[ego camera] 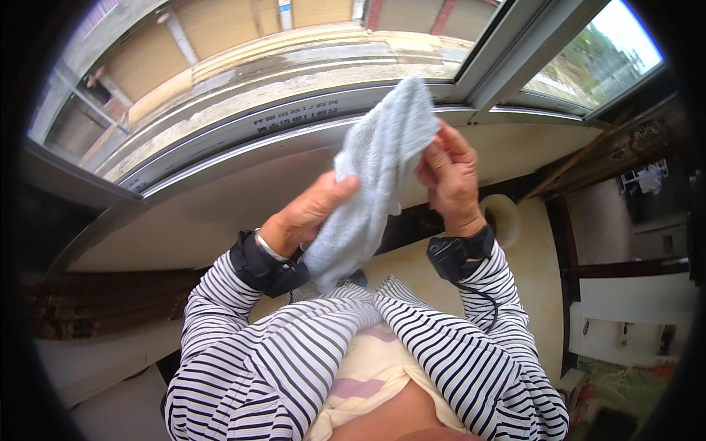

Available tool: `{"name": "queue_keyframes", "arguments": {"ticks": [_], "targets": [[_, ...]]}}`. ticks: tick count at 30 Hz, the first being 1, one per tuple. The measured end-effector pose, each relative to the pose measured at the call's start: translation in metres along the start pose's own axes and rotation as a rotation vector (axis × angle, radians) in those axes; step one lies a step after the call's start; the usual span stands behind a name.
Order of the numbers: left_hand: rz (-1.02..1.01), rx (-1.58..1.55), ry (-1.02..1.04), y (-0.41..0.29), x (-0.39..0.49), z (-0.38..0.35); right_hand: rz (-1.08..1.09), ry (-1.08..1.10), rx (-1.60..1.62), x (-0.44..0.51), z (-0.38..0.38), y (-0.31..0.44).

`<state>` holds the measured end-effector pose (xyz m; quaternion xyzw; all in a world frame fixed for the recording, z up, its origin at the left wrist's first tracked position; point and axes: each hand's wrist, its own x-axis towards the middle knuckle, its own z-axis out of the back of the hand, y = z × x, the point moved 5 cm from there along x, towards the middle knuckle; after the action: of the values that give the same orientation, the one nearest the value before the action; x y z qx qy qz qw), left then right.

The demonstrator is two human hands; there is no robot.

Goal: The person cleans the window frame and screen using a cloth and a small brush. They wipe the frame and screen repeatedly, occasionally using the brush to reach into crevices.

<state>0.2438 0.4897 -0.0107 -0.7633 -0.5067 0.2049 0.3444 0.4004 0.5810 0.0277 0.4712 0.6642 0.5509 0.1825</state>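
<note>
A light blue-grey terry cloth hangs loosely folded between my two hands, in front of the window. My left hand grips it at the left side, thumb on top and the fingers hidden behind the fabric. Its upper right edge is pinched between the thumb and fingers of my right hand. One corner points up toward the window frame, while the lower end droops near my striped sleeves. Behind the cloth runs the metal sliding-window track, which bears printed writing.
A window sill lies beneath the track. An upright window frame post stands at the right. Below my right hand is a pale round container on the floor. Dark curtains hang at the left, and a doorway is at the right.
</note>
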Motion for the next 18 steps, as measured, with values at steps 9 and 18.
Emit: {"name": "queue_keyframes", "arguments": {"ticks": [9,18], "targets": [[0.273,-0.316,0.283,0.072,0.137,-0.088,0.154,0.036,-1.889,0.068,0.026,0.170],[0.130,-0.583,0.180,0.073,0.169,-0.079,0.287,0.722,-2.333,0.131,-0.006,0.096]]}}
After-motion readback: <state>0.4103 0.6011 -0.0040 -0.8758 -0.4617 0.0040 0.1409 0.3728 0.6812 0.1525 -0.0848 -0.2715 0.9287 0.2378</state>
